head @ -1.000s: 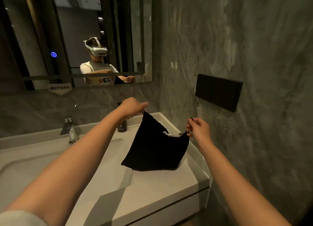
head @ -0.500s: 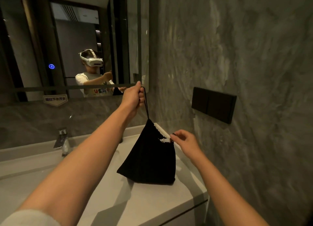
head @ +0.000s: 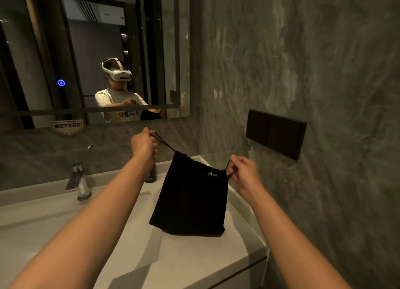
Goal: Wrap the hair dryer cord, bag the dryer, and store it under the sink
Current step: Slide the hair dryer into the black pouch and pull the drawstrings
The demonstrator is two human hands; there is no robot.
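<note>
1. At the far left a chrome faucet [head: 79, 181] stands on the back edge of the white desk [head: 190, 260], beside the sink basin [head: 65, 219].
2. Above it, the mirror [head: 43, 50] shows a blue lit button and your reflection wearing a white headset.
3. Your left hand [head: 144, 144] is raised over the back of the desk, fist closed on the left drawstring [head: 164, 143] of the black bag [head: 191, 202]; the cord runs taut from your fist down to the bag's gathered top corner.
4. Just behind your left wrist, a small dark bottle [head: 151, 176] stands on the desk.
5. The bag hangs between your hands, its top edge bunched, its bottom near or touching the desk; which, you cannot tell. A small pale bit shows at the mouth; the dryer itself is hidden.
6. Your right hand [head: 243, 173] sits lower, fingers pinched on the right drawstring at the bag's right top corner.
7. On the grey marbled wall, a black switch panel [head: 276, 132] sits at the right.
</note>
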